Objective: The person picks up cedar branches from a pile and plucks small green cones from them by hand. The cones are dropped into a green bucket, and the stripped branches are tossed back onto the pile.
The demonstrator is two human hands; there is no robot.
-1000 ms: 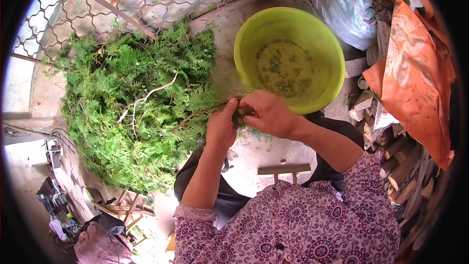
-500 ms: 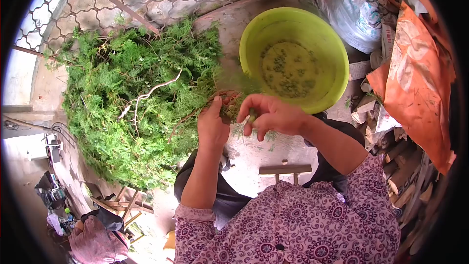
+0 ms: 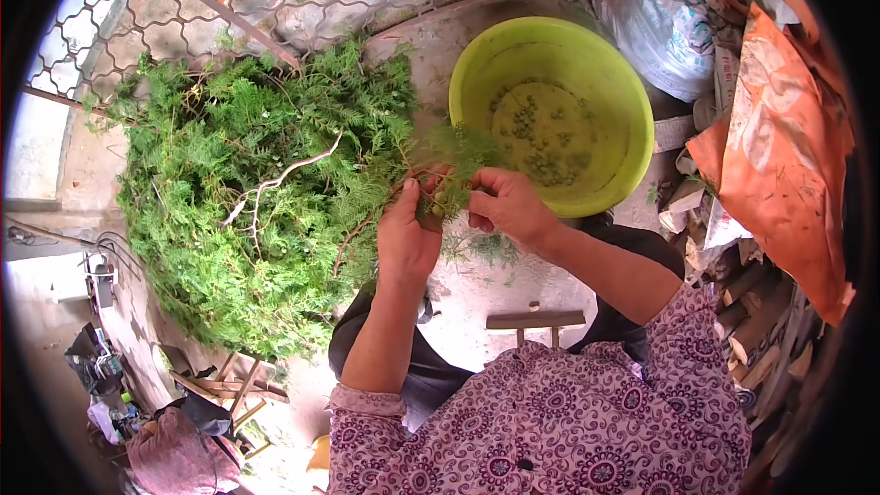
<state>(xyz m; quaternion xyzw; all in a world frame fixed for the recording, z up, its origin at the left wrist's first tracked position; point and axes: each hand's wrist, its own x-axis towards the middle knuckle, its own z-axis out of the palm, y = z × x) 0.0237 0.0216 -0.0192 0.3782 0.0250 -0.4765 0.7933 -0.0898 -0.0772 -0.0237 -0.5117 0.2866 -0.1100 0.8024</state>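
Your left hand (image 3: 406, 236) clamps the feathery green conifer sprig (image 3: 446, 185) just left of the lime-green round plastic basin (image 3: 623, 101), stem trailing leftward, while your right hand (image 3: 510, 206) pinches its cone cluster.

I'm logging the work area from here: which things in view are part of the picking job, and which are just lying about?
In use:
left hand gripping the leafy sprig
right hand pinching at the sprig
yellow-green basin holding small green bits
heap of green branches

Lying about:
white sack
orange sheet
firewood pieces
wooden stool
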